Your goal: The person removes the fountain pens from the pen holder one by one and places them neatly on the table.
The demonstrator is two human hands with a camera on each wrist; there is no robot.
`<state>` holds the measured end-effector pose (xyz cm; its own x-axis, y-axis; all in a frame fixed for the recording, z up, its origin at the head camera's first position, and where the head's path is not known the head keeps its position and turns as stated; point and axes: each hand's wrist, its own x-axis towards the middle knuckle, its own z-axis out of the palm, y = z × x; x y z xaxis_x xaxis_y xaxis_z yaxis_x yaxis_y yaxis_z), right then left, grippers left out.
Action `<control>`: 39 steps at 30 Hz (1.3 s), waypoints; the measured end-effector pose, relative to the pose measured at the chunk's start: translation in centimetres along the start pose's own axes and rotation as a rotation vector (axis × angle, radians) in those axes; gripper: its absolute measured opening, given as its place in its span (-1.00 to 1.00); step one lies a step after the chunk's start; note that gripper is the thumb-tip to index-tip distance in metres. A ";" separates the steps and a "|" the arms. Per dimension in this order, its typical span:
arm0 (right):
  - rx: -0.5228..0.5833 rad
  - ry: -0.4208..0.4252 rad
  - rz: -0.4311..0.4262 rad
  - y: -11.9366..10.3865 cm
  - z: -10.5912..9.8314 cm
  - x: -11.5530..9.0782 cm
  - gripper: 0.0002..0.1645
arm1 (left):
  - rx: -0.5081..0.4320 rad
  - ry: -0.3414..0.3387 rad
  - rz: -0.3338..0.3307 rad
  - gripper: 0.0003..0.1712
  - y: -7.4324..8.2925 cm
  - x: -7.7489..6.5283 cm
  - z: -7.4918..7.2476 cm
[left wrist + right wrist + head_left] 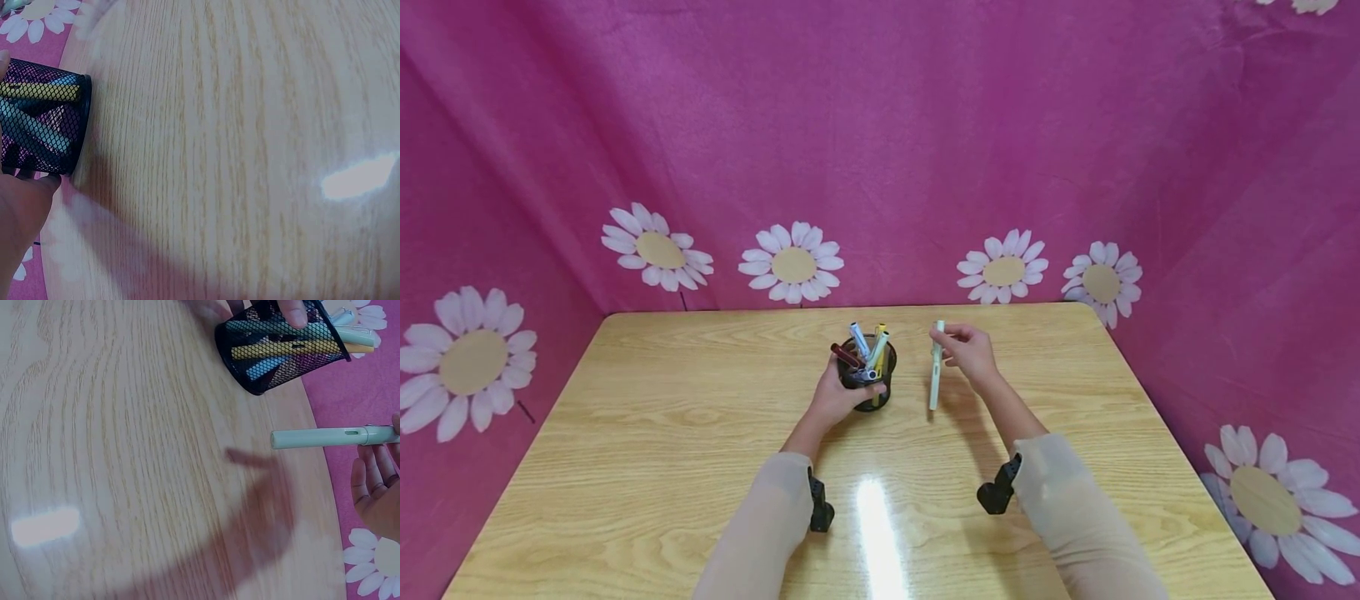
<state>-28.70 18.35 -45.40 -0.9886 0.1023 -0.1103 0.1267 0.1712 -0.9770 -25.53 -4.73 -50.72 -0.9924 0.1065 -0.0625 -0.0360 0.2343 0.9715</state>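
A black mesh pen cup (867, 398) stands on the wooden table, gripped round its side by my left hand (835, 400). Several pens poke out of it: a dark red pen (847, 356), a light blue one (859, 340), a pale green one (877, 348) and a yellow one (882, 330). To the right of the cup, my right hand (972, 354) pinches a pale green pen (319, 437) near its capped upper end. This pen hangs nearly upright above the table, its lower end pointing down. Through the mesh, a yellow pen (44, 92) shows in the left wrist view.
The light wooden table (685, 467) ends at the back against a magenta curtain (880, 150) printed with white daisies. The curtain also hangs along both sides. A bright light reflection lies on the tabletop near the front. Each sleeve carries a black wrist camera (998, 487).
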 end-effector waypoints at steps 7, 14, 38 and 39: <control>-0.024 -0.005 0.019 0.5 0.6 0.1 -0.54 | 0.001 -0.001 -0.008 -0.02 0.0 0.0 0.0; -0.049 0.003 0.046 1.4 1.1 0.4 -0.56 | -0.001 0.002 -0.015 -0.01 -0.1 0.0 0.0; -0.049 0.053 0.131 3.9 2.5 0.8 -0.59 | -0.003 0.006 0.015 -0.05 0.1 -0.1 0.0; -0.048 0.057 0.134 4.0 2.5 0.8 -0.58 | -0.003 0.007 0.014 -0.05 0.1 -0.1 0.0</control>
<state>-29.18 16.62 -49.83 -0.9567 0.1826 -0.2269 0.2619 0.1986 -0.9445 -25.48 -4.75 -50.63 -0.9936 0.1026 -0.0469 -0.0222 0.2302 0.9729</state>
